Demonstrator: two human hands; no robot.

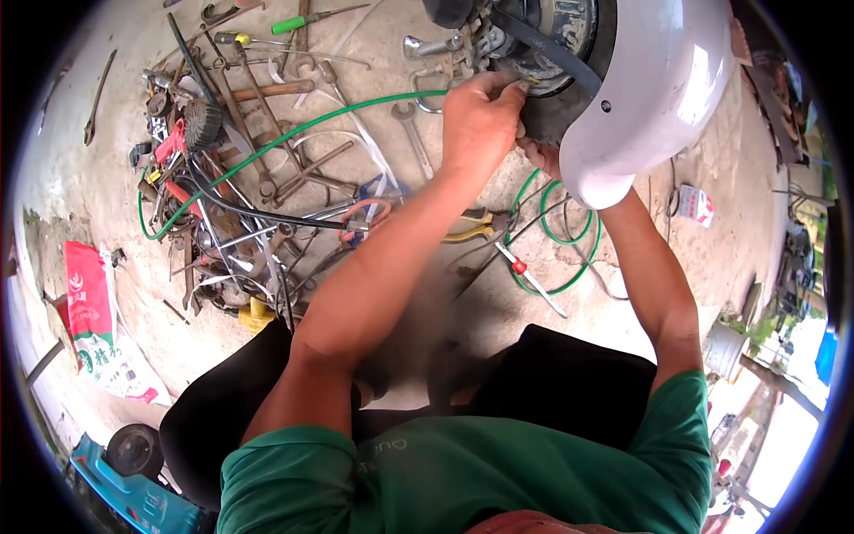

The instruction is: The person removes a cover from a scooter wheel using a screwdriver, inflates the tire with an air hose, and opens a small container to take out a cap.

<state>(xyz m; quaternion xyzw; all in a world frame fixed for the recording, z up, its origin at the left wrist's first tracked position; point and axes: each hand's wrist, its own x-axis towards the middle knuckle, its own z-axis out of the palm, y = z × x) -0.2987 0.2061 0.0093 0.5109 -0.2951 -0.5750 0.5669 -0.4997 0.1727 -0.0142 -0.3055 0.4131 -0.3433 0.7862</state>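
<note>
My left hand (485,116) is at the lower edge of a round mechanical part (551,40) at the top, its thumb and fingers pressed together. What it pinches is too small to name. A green cable (347,109) runs from the left up to this hand. My right hand (541,158) reaches in from below, partly hidden behind the white rounded cover (663,89); its fingertips are near my left hand, and what they hold cannot be seen. A black strap (547,49) crosses the round part. Coils of green cable (556,236) lie on the ground below.
Wrenches, a hammer (271,90) and tangled wires cover the ground at left. A green-handled screwdriver (289,25) lies at the top. Yellow-handled pliers (476,226) are between my arms. A red and white bag (93,311) and a teal machine (133,489) stand far left.
</note>
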